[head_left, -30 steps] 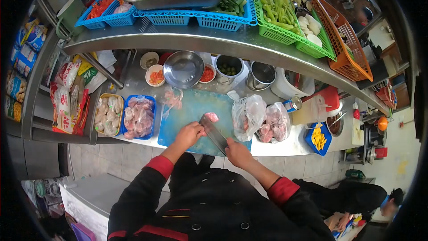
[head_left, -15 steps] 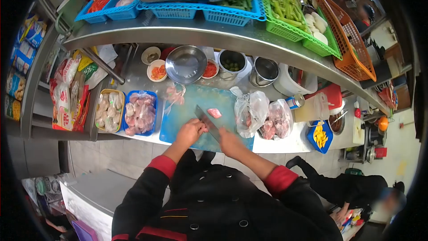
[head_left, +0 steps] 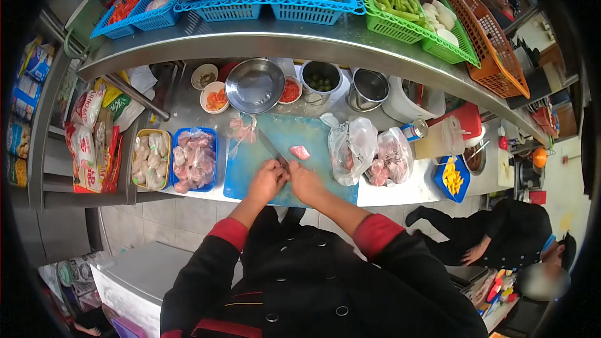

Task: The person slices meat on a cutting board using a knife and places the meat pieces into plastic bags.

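My right hand (head_left: 307, 184) is closed round the handle of a knife (head_left: 273, 149), whose blade slants up and left over the blue cutting board (head_left: 250, 175). Beside the blade, my left hand (head_left: 268, 181) has its fingers bent together; what they hold, if anything, is hidden. A small piece of pink meat (head_left: 300, 152) lies on the board, right of the blade. More pale meat (head_left: 241, 130) in thin plastic rests at the board's upper left corner. Bagged meat (head_left: 389, 161) and a crumpled plastic bag (head_left: 354, 144) lie at the board's right.
Left of the board stand a blue tray (head_left: 215, 161) and a yellow tray (head_left: 168, 158) of bagged meat. Bowls and a metal basin (head_left: 255, 86) sit behind. A metal shelf (head_left: 250, 47) overhangs the counter. A co-worker (head_left: 501, 231) is at the right.
My right hand and the knife have moved left, close to my left hand. The small meat piece now lies apart from the blade. The co-worker at the right has shifted posture.
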A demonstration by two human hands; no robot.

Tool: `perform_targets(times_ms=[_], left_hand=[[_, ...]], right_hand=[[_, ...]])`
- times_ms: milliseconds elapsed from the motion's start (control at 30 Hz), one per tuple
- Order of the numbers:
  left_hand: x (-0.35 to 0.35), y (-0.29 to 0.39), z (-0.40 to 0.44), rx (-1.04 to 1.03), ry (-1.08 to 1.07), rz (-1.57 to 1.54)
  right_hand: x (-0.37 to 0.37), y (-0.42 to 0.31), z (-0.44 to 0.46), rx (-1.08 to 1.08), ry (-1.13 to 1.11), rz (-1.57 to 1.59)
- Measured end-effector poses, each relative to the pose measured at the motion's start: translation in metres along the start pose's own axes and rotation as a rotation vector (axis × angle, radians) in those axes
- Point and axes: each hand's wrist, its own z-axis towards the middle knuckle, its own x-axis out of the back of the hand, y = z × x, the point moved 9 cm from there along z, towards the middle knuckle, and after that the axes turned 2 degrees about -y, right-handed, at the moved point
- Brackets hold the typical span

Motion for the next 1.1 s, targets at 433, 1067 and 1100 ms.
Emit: perform_targets(times_ms=[433,1067,1100], left_hand=[[0.018,-0.02,-0.007,0.041,0.043,-0.046],[-0.001,-0.027,0.011,0.316,0.115,0.241],[-0.005,-0.029,0.015,0.406,0.068,0.117]], right_hand=[[-0.012,0.005,0.023,-0.036,-0.068,0.072],[0.032,0.071,-0.072,-0.026,0.042,0.201],[0.033,0.077,-0.074,-0.061,0.037,0.164]])
